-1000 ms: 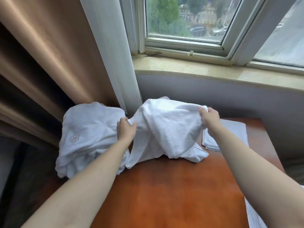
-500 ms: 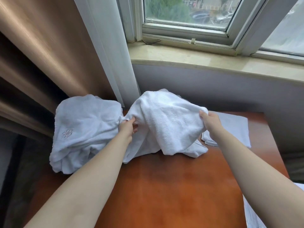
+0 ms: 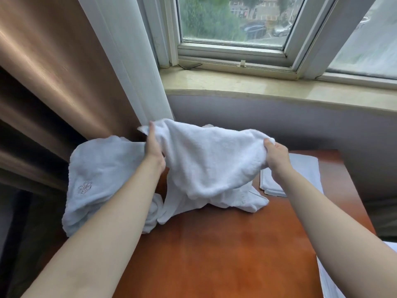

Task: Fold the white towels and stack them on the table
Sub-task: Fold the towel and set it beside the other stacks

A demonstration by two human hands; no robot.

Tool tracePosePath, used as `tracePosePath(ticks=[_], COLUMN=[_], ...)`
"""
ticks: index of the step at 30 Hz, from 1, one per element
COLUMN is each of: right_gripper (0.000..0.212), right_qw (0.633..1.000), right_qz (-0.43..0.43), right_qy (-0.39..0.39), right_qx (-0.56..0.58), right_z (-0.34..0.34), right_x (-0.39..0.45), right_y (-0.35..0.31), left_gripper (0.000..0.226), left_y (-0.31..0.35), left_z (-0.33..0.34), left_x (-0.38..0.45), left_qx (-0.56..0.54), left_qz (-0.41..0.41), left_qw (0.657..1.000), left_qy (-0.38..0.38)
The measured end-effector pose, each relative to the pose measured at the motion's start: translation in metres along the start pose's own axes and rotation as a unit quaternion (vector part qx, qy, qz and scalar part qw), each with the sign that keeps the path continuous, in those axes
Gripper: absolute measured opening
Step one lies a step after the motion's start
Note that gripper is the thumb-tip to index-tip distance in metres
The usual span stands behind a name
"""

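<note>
A: Item one, the step in hand?

B: White towel (image 3: 210,164), held up over the far part of the table (image 3: 214,244), its lower folds resting bunched on the wood. Left hand (image 3: 153,149) pinched the far-left corner; right hand (image 3: 276,157) was clamped on the right edge. Both had fingers curled round cloth.

A: How best done?

B: In my judgement: draw the hands apart until the top edge ran taut and level, lift the bunched part clear of the wood, then lay it flat on the near bare area before folding. The risk was dragging the neighbours along.

A: Neighbours?

B: Crumpled towel pile (image 3: 103,179), embroidered mark showing, at the table's left edge, touching the held towel. Folded towel (image 3: 305,168), flat, far right, partly behind the right wrist.

A: Surface and room?

B: Glossy reddish-brown wood. Brown curtain (image 3: 49,82) left, sheer white curtain (image 3: 133,61) beside it, stone sill (image 3: 279,91) and window (image 3: 232,20) beyond.
</note>
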State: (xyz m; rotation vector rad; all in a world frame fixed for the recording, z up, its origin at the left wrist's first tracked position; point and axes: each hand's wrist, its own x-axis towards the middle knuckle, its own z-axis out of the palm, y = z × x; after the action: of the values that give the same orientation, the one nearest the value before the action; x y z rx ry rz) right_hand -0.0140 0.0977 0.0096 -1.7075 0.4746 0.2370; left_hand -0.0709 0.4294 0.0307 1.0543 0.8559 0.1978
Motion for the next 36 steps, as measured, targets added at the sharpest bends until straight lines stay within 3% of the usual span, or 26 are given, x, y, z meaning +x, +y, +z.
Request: tracePosePath(ticks=[2,4,7,11,13,15,16,18,21,24,27,30,36], right_gripper=[0.025,0.024,0.029,0.056,0.059,0.048,0.042,0.036,0.027,0.02,0.018,0.023,0.029], right_qw=[1.0,1.0,0.997,0.982,0.95,0.904,0.885,0.877,0.929,0.969,0.976,0.976,0.981], right_qz=[0.009,0.012,0.006,0.055,0.09,0.096,0.085,0.051,-0.005,-0.047,-0.113,-0.159,-0.174], right_qy=[-0.012,-0.018,-0.058,-0.098,-0.168,-0.237,-0.252,-0.24,-0.189,-0.183,-0.176,-0.141,-0.043], right_qx=[-0.009,-0.012,-0.048,-0.154,-0.249,-0.344,-0.383,-0.414,-0.319,-0.162,-0.052,0.035,0.079], right_z=[0.0,-0.002,-0.008,-0.021,-0.029,-0.036,-0.039,-0.041,-0.044,-0.046,-0.043,-0.038,-0.032], right_x=[-0.002,-0.003,-0.004,-0.005,-0.01,-0.011,-0.013,-0.017,-0.026,-0.038,-0.054,-0.071,-0.098], right_y=[0.005,0.009,0.016,0.03,0.034,0.04,0.042,0.041,0.029,0.005,-0.028,-0.061,-0.135], left_gripper=[0.052,0.039,0.039,0.027,0.026,0.019,0.024,0.03,0.024,0.037,0.04,0.03,0.016], left_y=[-0.032,-0.063,-0.084,-0.09,-0.093,-0.095,-0.093,-0.084,-0.055,-0.02,0.02,0.062,0.159], left_z=[-0.015,-0.037,-0.066,-0.081,-0.088,-0.094,-0.095,-0.094,-0.092,-0.09,-0.081,-0.066,-0.04], left_x=[-0.008,-0.006,-0.004,-0.015,-0.02,-0.025,-0.026,-0.031,-0.038,-0.049,-0.064,-0.077,-0.105], left_qx=[0.232,0.358,0.35,0.318,0.371,0.483,0.527,0.548,0.475,0.389,0.286,0.146,0.056], left_qz=[0.006,0.01,-0.03,-0.011,-0.019,-0.003,0.014,0.049,0.091,0.149,0.181,0.158,0.117], left_qw=[0.972,0.932,0.934,0.944,0.919,0.863,0.837,0.823,0.867,0.907,0.939,0.972,0.987], left_qy=[-0.04,-0.051,-0.063,-0.092,-0.128,-0.152,-0.15,-0.141,-0.117,-0.066,-0.058,-0.092,-0.099])
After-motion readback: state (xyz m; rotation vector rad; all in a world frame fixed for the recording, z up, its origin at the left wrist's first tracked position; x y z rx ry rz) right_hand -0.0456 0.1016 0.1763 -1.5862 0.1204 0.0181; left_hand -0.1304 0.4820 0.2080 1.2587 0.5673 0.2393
